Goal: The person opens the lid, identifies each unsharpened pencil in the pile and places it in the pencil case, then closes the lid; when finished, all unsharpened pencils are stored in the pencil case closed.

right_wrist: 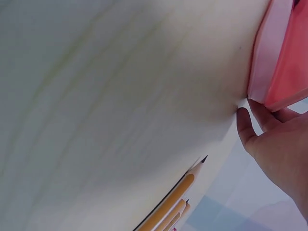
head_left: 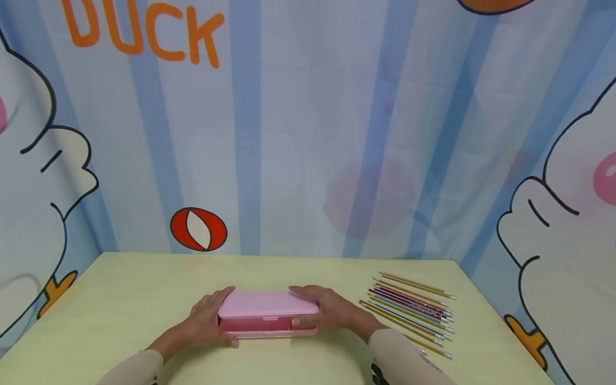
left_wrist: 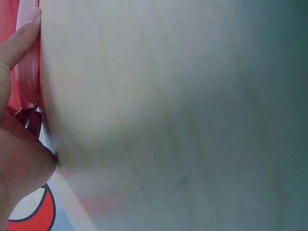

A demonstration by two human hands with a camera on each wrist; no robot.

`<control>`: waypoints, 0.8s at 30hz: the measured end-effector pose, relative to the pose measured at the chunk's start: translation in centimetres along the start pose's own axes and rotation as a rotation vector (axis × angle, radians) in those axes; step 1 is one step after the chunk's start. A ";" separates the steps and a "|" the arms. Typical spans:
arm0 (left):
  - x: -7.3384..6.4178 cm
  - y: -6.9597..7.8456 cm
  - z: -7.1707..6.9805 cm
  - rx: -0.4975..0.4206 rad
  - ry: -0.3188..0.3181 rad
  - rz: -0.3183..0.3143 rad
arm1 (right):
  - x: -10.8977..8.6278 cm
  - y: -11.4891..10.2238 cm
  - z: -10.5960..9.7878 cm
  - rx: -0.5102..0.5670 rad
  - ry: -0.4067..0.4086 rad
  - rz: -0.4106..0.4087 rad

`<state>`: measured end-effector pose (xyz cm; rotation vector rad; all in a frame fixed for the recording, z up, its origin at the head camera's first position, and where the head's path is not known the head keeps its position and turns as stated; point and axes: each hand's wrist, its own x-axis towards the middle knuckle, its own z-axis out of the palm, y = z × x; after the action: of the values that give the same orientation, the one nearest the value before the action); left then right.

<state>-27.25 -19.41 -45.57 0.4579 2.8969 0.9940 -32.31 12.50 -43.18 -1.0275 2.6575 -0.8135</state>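
A pink pencil case (head_left: 268,303) lies near the front middle of the table. Its lid stands slightly raised along the front, and a darker pink inside shows through the gap. My left hand (head_left: 209,319) grips the left end, thumb low at the front corner and fingers over the far side. The right hand (head_left: 332,309) holds the opposite end, with its thumb across the front gap and fingers at the back edge of the lid. In the left wrist view, the left thumb (left_wrist: 24,41) presses the case's edge. The right wrist view has the right fingers (right_wrist: 246,126) under its corner.
Several pencils (head_left: 409,313), yellow, dark red and blue, lie in a loose row right of the case, close to the right forearm. The pale yellow table (head_left: 159,283) ends at a striped cloth backdrop (head_left: 298,160) with cartoon prints, which also closes both sides.
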 end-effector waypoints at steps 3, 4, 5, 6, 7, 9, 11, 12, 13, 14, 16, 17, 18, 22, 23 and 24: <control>-0.1 0.1 0.0 0.004 0.010 0.005 | 0.0 0.0 -0.2 0.043 0.013 0.013; -0.1 0.1 0.0 0.003 0.011 0.000 | 0.0 0.0 -0.3 0.058 0.017 0.016; -0.1 0.1 0.0 0.001 0.011 -0.007 | -0.1 -0.1 -0.3 0.071 0.021 0.020; -0.1 0.2 0.0 -0.002 0.010 -0.014 | -0.1 -0.1 -0.4 0.081 0.023 0.023; -0.1 0.3 0.0 -0.006 0.009 -0.026 | -0.2 -0.1 -0.5 0.089 0.025 0.025; 0.0 0.4 0.0 -0.016 0.008 -0.045 | -0.3 -0.2 -0.6 0.102 0.028 0.024; -0.1 0.4 0.1 -0.024 0.009 -0.063 | -0.4 -0.2 -0.7 0.112 0.033 0.018; -0.1 0.4 0.1 -0.024 0.011 -0.065 | -0.4 -0.2 -0.7 0.116 0.034 0.016; -0.1 0.4 0.1 -0.022 0.012 -0.068 | -0.4 -0.2 -0.7 0.119 0.038 0.013; -0.1 0.4 0.1 -0.019 0.014 -0.067 | -0.3 -0.2 -0.7 0.121 0.044 0.015; -0.1 0.4 0.1 -0.019 0.017 -0.063 | -0.3 0.0 -0.8 0.126 0.052 0.025; -0.1 0.3 0.2 -0.015 0.019 -0.056 | -0.3 0.0 -0.8 0.126 0.059 0.029; -0.1 0.3 0.2 -0.014 0.021 -0.054 | -0.3 0.0 -0.9 0.126 0.066 0.032; -0.1 0.3 0.1 -0.004 0.034 -0.054 | -0.3 -0.1 -1.2 0.140 0.086 0.033; 0.0 0.3 0.1 0.001 0.035 -0.056 | -0.2 -0.2 -1.3 0.142 0.092 0.035; 0.0 0.3 0.1 0.002 0.036 -0.062 | -0.2 -0.4 -1.4 0.149 0.096 0.040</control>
<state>-27.12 -19.12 -45.45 0.3517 2.9242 1.0016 -32.46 12.98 -41.82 -0.9175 2.6375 -1.0593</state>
